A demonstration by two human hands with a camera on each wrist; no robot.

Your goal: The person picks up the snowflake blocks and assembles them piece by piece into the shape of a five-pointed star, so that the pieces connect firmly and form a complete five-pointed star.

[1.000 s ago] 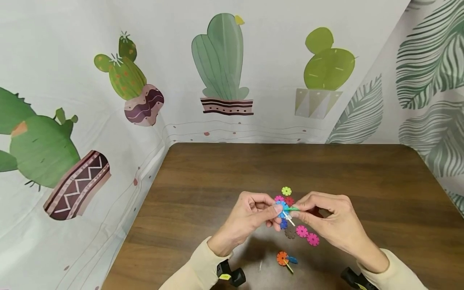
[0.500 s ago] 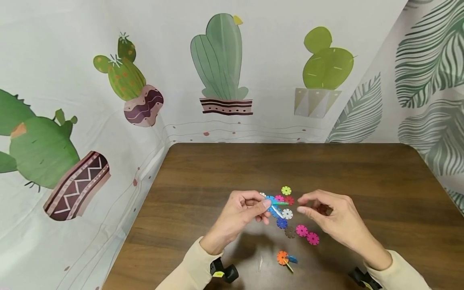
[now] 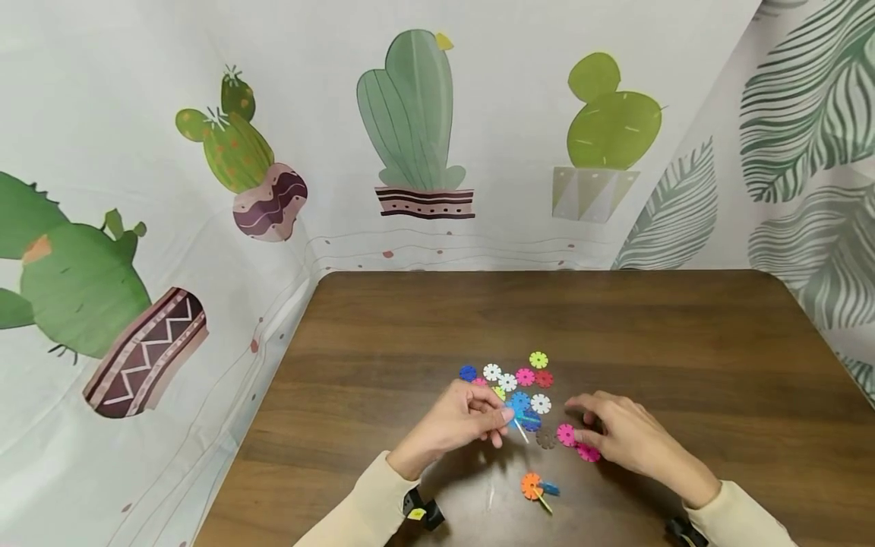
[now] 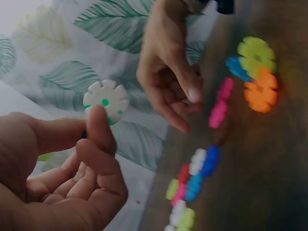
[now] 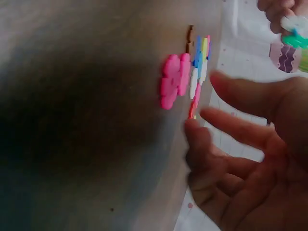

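My left hand point(image 3: 465, 420) pinches a small joined piece of notched plastic discs between thumb and fingers. Its white disc point(image 4: 119, 102) faces the left wrist camera; green and blue parts also show in other views. My right hand point(image 3: 629, 437) is over the near right of the disc group, fingers loosely bent and thumb apart, holding nothing. Just by its fingertips lie two pink discs point(image 3: 566, 434), also visible as pink discs point(image 5: 169, 82) in the right wrist view. Whether the fingers touch them, I cannot tell.
Several loose discs lie flat on the wooden table point(image 3: 410, 319), among them a brown disc point(image 3: 546, 437), a white disc point(image 3: 541, 403) and a red disc point(image 3: 544, 378). Nearer me sits another joined piece with an orange disc point(image 3: 531, 486). A cactus-print cloth point(image 3: 506, 152) hangs behind.
My right hand has let go of the green disc of the joined piece and moved down toward the pink discs. The left hand has drawn left and lower, still holding the piece.
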